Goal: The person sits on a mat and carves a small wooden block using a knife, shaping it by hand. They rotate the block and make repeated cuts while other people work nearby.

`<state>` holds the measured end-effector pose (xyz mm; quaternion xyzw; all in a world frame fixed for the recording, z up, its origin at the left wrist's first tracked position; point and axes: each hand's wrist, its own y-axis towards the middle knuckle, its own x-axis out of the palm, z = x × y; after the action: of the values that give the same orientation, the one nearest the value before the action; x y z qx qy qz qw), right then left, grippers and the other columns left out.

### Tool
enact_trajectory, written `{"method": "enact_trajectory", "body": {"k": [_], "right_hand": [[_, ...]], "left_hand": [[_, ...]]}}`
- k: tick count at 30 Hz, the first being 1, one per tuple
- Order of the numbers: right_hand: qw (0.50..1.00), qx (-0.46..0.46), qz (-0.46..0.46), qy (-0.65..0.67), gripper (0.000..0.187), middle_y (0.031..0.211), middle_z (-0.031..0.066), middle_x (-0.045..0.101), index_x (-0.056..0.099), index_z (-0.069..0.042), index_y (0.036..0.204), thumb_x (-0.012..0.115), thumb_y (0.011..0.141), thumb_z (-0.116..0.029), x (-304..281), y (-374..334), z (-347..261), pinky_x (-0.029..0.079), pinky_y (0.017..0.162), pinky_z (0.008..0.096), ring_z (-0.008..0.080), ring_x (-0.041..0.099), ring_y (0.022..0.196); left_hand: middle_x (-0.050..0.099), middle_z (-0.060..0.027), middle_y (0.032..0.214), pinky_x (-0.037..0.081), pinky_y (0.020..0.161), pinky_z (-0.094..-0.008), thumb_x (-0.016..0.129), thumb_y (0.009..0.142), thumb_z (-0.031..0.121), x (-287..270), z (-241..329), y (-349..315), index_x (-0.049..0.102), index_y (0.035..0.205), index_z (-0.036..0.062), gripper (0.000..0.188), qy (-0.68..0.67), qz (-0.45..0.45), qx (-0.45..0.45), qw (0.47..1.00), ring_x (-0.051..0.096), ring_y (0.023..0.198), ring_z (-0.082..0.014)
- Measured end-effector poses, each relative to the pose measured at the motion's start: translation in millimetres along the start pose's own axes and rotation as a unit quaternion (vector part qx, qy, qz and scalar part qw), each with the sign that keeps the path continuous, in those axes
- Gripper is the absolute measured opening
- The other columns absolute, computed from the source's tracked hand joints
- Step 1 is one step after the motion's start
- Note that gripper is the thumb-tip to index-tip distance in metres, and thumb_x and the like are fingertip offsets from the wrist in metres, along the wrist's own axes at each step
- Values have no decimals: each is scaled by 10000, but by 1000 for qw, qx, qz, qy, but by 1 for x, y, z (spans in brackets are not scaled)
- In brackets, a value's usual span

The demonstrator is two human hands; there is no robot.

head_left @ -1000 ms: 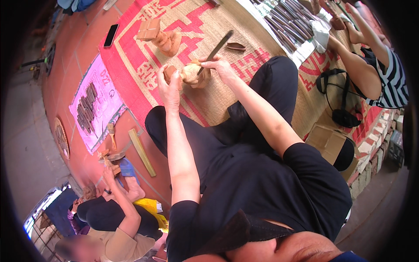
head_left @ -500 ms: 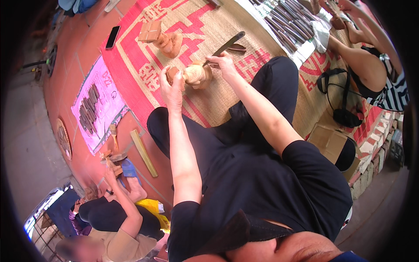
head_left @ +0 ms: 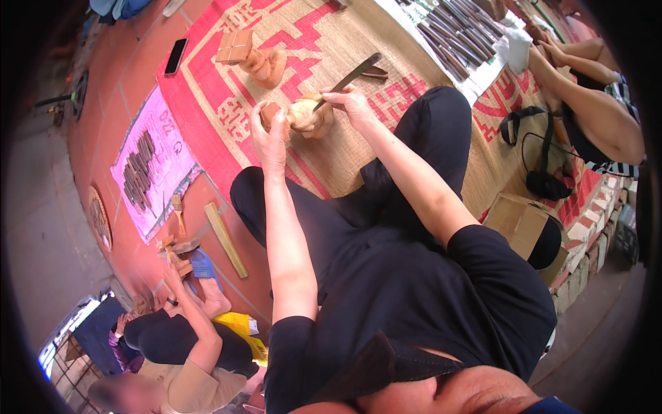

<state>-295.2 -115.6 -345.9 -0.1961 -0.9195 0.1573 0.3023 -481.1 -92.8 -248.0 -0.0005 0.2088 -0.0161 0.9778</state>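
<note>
My left hand is closed round the square block end of a pale wooden carving, which lies on the mat between my hands. In my right hand is a long, dark, flat file, pinched near its lower end. The file's lower tip meets the rounded upper side of the carving, and its other end points up and to the right. Beyond my left hand lies a second wooden carving, reddish-brown with a square block base. Its finer shape is too small to make out.
A dark slim tool lies on the patterned mat. Rows of chisels rest on white cloth at upper right. At left are a phone, a pink sheet bearing chisels, a brush and a wooden strip. People sit on both sides.
The file has shifted slightly down and left, its tip now over the carving's body. My left hand keeps its hold. The person at right has moved their legs and arms.
</note>
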Motion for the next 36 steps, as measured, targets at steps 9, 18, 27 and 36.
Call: {"method": "enact_trajectory", "body": {"k": [9, 18, 27, 36], "right_hand": [[999, 12, 8, 33, 164, 888, 99, 700, 668, -5, 883, 745, 749, -60, -4, 10, -4, 509, 823, 306, 197, 669, 856], [997, 13, 66, -30, 223, 886, 84, 697, 656, -40, 891, 776, 717, -112, -4, 17, 1, 475, 769, 310, 188, 643, 785], [996, -1, 85, 12, 204, 850, 60, 686, 655, -38, 868, 778, 715, -95, 1, 14, -4, 495, 762, 332, 175, 648, 786], [997, -15, 73, -26, 185, 839, 65, 693, 690, -43, 870, 776, 716, -96, -2, 13, 5, 462, 730, 300, 148, 623, 765]], "left_hand": [[548, -121, 1170, 438, 904, -321, 639, 819, 292, 1, 1, 2, 529, 1223, 39, 489, 22, 4, 22, 1000, 544, 1040, -206], [549, -152, 1201, 406, 975, -350, 649, 815, 263, 3, 5, 2, 537, 1205, 13, 476, -9, -4, 10, 1000, 533, 1124, -246], [543, -88, 1081, 471, 787, -272, 637, 830, 289, 2, -5, 5, 515, 1232, 48, 485, 22, 0, 37, 999, 546, 921, -148], [551, -155, 1184, 416, 958, -345, 641, 821, 253, 1, 6, 1, 538, 1205, 13, 465, -16, -8, -15, 1000, 547, 1090, -248]]}}
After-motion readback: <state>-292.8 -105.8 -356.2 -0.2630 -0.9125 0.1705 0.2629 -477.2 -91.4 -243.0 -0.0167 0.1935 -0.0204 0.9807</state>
